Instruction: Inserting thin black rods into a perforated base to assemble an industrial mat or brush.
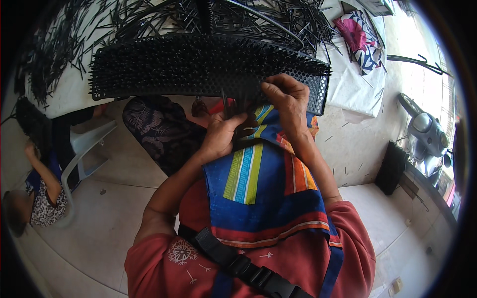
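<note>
Here the landmark is a long black perforated plate (149,89) bristling with upright black pins, lying along the near edge of a white-covered surface (69,92). Both hands work at the plate's near edge, toward its right end. The left hand (221,136) is curled just under that edge, fingers closed around what looks like a few thin black pins standing up against the plate; how many it grips cannot be made out. The right hand (288,99) rests on the plate's rim, thumb and forefinger pinched together at the holes, though whether a pin sits between them is hidden.

By the look of it, most of the plate is already filled: pins stand densely across nearly its whole length. Only a strip at the right end (320,92) shows bare holes, so little seems left to fill.

Behind the plate, loose black pins (268,17) lie scattered in heaps over the surface. Below the plate, a striped blue cloth (263,188) covers the person's lap. Far left of the plate, another person (42,196) sits low by a white plastic chair (87,144).
</note>
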Demonstrator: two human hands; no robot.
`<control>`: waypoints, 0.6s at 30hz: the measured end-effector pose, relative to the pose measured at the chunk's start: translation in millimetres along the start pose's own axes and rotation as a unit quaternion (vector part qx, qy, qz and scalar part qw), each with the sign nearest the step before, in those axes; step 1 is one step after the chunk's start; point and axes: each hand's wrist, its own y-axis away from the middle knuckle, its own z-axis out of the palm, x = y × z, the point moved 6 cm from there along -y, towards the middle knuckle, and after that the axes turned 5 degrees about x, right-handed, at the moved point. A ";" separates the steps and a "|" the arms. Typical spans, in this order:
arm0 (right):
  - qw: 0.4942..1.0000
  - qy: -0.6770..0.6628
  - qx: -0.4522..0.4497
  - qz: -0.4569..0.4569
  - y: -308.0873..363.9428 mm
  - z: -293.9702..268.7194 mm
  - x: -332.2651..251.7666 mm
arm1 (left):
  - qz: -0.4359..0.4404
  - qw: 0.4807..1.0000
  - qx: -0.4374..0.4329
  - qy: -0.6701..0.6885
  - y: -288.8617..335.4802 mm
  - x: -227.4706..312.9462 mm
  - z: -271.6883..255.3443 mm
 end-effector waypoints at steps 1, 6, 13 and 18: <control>0.998 0.008 0.037 -0.052 0.6 -5.5 -8.2 | -0.023 0.999 0.022 0.025 -1.3 -2.2 -3.6; 0.971 0.021 0.075 -0.227 -8.2 -5.9 -22.5 | 0.023 0.999 0.040 -0.010 5.2 0.5 2.7; 0.934 0.124 0.057 -0.329 -5.1 6.8 -37.5 | -0.007 0.999 0.045 0.011 0.7 -2.8 0.9; 0.925 0.154 0.041 -0.346 -5.4 12.6 -35.9 | -0.005 1.000 0.021 -0.003 2.7 1.9 6.3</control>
